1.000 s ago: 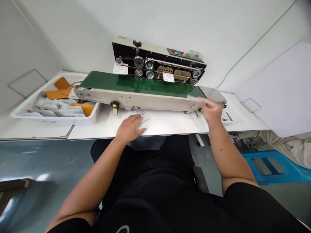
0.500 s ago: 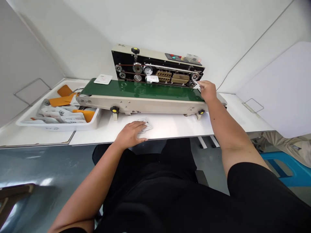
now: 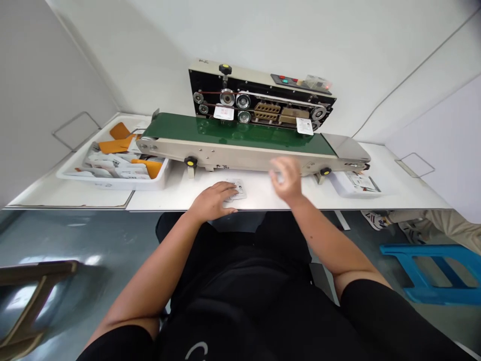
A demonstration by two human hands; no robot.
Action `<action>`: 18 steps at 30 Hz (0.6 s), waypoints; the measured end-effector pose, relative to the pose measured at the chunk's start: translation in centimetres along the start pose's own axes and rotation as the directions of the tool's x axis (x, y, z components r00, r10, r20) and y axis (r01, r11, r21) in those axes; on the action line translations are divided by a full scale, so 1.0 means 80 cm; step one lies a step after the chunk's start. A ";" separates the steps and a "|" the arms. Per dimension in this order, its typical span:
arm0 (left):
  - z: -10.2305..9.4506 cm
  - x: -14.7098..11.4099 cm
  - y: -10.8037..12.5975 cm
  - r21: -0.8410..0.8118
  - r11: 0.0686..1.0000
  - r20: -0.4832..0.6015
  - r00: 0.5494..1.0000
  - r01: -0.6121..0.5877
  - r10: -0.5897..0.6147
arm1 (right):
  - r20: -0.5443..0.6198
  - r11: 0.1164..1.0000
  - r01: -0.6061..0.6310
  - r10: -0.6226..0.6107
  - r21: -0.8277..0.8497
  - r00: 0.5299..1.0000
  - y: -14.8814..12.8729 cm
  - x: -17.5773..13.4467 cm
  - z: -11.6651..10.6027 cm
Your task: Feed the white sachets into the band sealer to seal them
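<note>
My left hand [image 3: 215, 200] lies flat over a few small white printed packets [image 3: 237, 189] on the white table, fingers stretched out and partly covering them. My right hand [image 3: 287, 179] is blurred by motion in front of the belt, its thumb and fingers apart with nothing visible between them. Behind it stands a band sealing machine [image 3: 259, 93] with a green conveyor belt [image 3: 233, 132]. One white packet [image 3: 304, 126] hangs at the machine's right end by the rollers. Another packet [image 3: 224, 112] sits farther left under the rollers.
A white bin [image 3: 112, 184] with packets and orange pieces stands left, under the belt's end. Under the right end is a smaller white box [image 3: 355, 190] holding packets. A blue stool [image 3: 432, 273] and a person's shoes [image 3: 376, 220] are at the right.
My right hand has let go of the packet at the rollers and come back left and down. The other packet has travelled left; one at the belt's left end is gone from there.
</note>
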State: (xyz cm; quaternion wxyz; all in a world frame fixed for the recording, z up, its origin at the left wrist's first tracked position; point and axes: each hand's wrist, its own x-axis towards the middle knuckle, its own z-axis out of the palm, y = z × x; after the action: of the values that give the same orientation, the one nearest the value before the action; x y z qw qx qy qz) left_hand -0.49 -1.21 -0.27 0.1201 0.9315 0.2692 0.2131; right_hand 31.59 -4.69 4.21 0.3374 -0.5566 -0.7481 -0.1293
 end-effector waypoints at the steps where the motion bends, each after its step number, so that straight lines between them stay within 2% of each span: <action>1: 0.000 -0.001 0.000 -0.011 1.000 -0.003 1.000 -0.017 0.017 | 0.125 0.995 0.071 -0.080 0.075 0.989 -0.028 -0.019 0.015; 3: 0.002 -0.003 -0.001 -0.024 0.999 -0.021 0.999 -0.033 0.033 | 0.322 0.973 0.136 -0.192 0.189 0.927 -0.067 -0.049 0.042; 5: 0.004 -0.005 -0.001 -0.019 1.000 -0.034 0.999 -0.015 0.015 | 0.414 0.965 0.132 -0.218 0.226 0.884 -0.084 -0.066 0.060; 7: 0.005 -0.007 0.000 0.001 1.000 -0.029 0.999 0.028 -0.028 | 0.411 0.966 0.118 -0.207 0.232 0.888 -0.085 -0.076 0.068; 11: 0.005 -0.008 0.005 0.050 0.992 0.005 0.994 0.113 -0.113 | 0.263 0.941 0.066 -0.159 0.333 0.952 -0.069 -0.089 0.058; 12: 0.005 -0.008 0.005 0.055 0.991 0.010 0.992 0.124 -0.124 | 0.220 0.926 0.015 -0.105 0.378 0.970 -0.063 -0.090 0.050; 14: 0.006 -0.008 0.005 0.053 0.991 0.022 0.992 0.122 -0.123 | 0.132 0.863 -0.165 0.115 0.477 0.984 -0.045 -0.085 0.029; 15: 0.006 -0.008 0.004 0.047 0.992 0.023 0.993 0.115 -0.116 | 0.089 0.801 -0.268 0.262 0.535 0.961 -0.032 -0.077 0.016; 16: 0.007 -0.009 0.003 0.041 0.993 0.019 0.994 0.107 -0.108 | 0.048 0.721 -0.349 0.403 0.599 0.914 -0.015 -0.066 0.002; 18: 0.009 -0.009 0.000 0.026 0.996 0.004 0.996 0.090 -0.090 | -0.016 0.567 -0.403 0.592 0.718 0.806 0.026 -0.034 -0.029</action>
State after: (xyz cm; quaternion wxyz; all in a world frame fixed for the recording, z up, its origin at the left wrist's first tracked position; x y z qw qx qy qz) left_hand -0.75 -1.68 -1.16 0.1182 0.9204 0.3135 0.2013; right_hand 34.73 -7.31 3.74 0.6334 -0.5590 -0.5015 0.1868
